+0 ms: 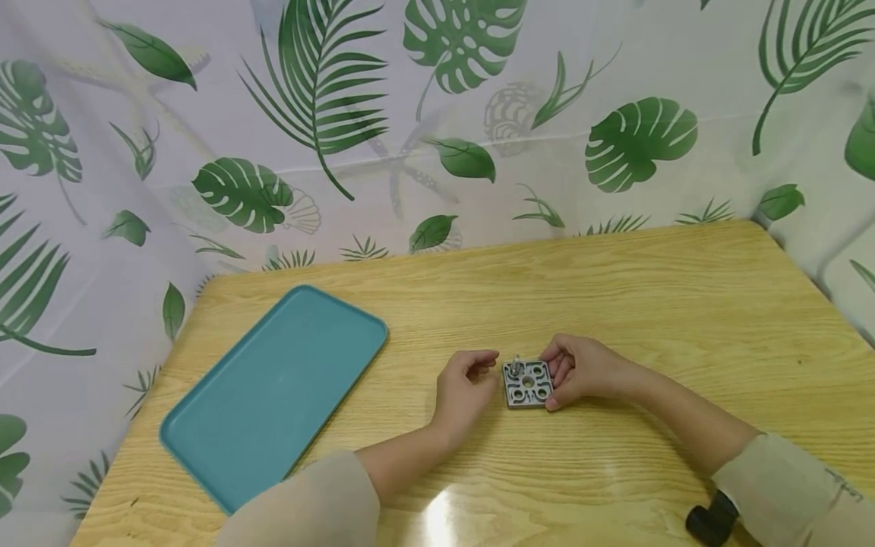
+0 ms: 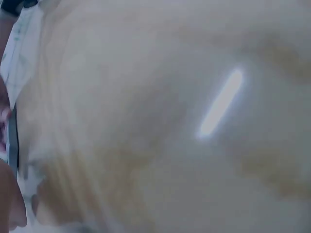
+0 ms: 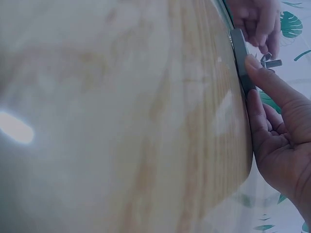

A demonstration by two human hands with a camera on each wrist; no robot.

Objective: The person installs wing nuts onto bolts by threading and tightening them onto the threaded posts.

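Note:
A square grey metal plate (image 1: pixel 529 396) with several round holes lies low over the table, holed face up. My right hand (image 1: pixel 581 370) pinches its right edge, thumb nearest me. A small shiny metal fastener (image 1: pixel 516 367) stands up from the plate's far left corner; the right wrist view shows its bare stem (image 3: pixel 274 63) sticking out beyond the plate. Just left of the plate is my left hand (image 1: pixel 465 391), fingers loosely bent and holding nothing. Only a sliver of that hand (image 2: pixel 9 204) shows in the left wrist view, beside the plate's dark edge (image 2: pixel 13 145).
A blue-green rectangular tray (image 1: pixel 273 387) lies at an angle on the left of the wood-grain table (image 1: pixel 649 304). Behind the table hangs a leaf-patterned cloth (image 1: pixel 383 129). A black device (image 1: pixel 712 520) is by the right sleeve.

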